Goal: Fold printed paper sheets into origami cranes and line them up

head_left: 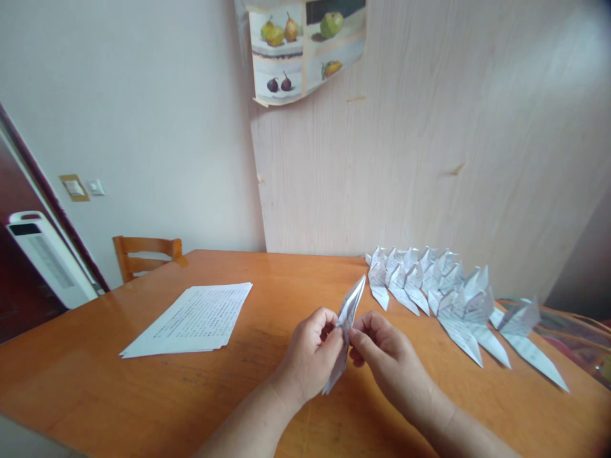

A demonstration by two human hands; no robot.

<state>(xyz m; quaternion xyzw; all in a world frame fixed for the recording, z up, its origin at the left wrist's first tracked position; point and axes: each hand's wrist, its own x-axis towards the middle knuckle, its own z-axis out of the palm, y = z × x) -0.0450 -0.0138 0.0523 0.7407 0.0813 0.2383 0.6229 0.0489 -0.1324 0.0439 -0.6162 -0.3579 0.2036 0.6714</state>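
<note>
The left hand [308,351] and right hand [389,348] pinch a narrow strip [352,300] of paper above the table [162,401], apparently part-folded. Folded figures [449,306], seemingly done, stand in rows at right; sheets [195,321] at left lie flat, not yet folded.

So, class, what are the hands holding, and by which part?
A narrow folded paper, pinched around its middle, the left hand on one side, the right hand on the other.
</note>
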